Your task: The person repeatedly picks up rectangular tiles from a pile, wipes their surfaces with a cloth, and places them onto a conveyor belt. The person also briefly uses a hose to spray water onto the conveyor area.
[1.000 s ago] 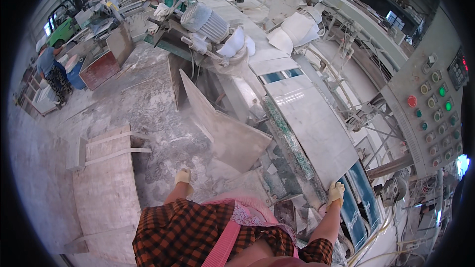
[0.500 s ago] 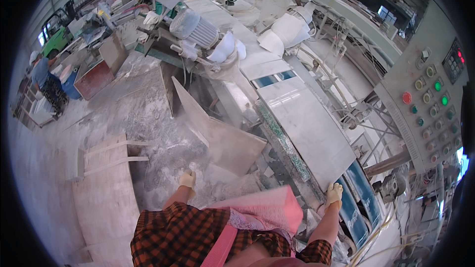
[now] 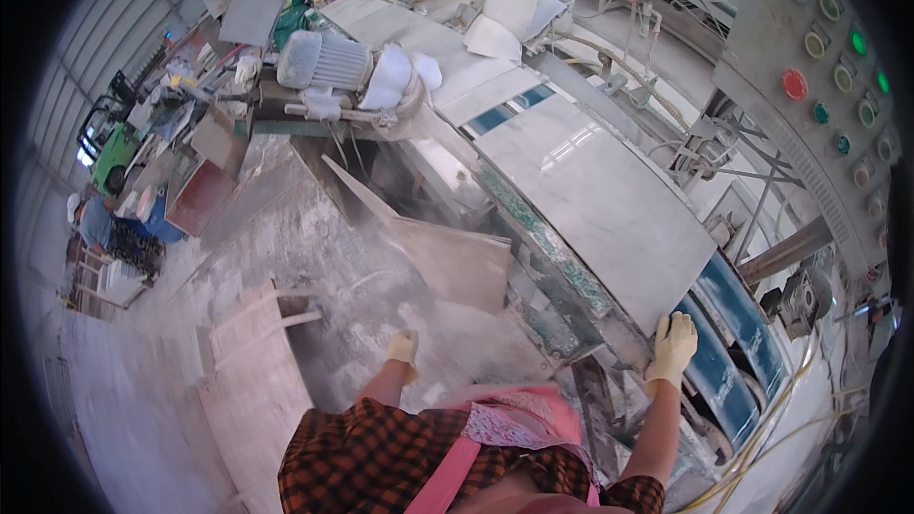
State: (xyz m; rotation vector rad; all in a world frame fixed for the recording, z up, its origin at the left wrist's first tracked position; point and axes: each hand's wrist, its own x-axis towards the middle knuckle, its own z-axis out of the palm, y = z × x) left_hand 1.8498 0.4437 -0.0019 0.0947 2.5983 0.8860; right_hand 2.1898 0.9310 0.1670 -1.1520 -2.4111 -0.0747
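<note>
Pale stone slab (image 3: 600, 205) right of centre, its long axis slanting down to the lower right along blue belts (image 3: 716, 376). My right hand (image 3: 672, 347), the nearer, meets its lower end; whether gripping, I cannot tell. My left hand (image 3: 404, 350) hangs well apart, lower centre, apparently empty, its finger closure unclear.

Just ahead of right hand (image 3: 672, 347), slab (image 3: 590, 200) on conveyor belts (image 3: 719, 362); farther ahead, rightward, control panel (image 3: 838, 171); left of left hand (image 3: 404, 352), board (image 3: 252, 390).

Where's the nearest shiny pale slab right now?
In the head view, the slab lies right of centre on blue belts, its near end beside the person's gloved right hand.
</note>
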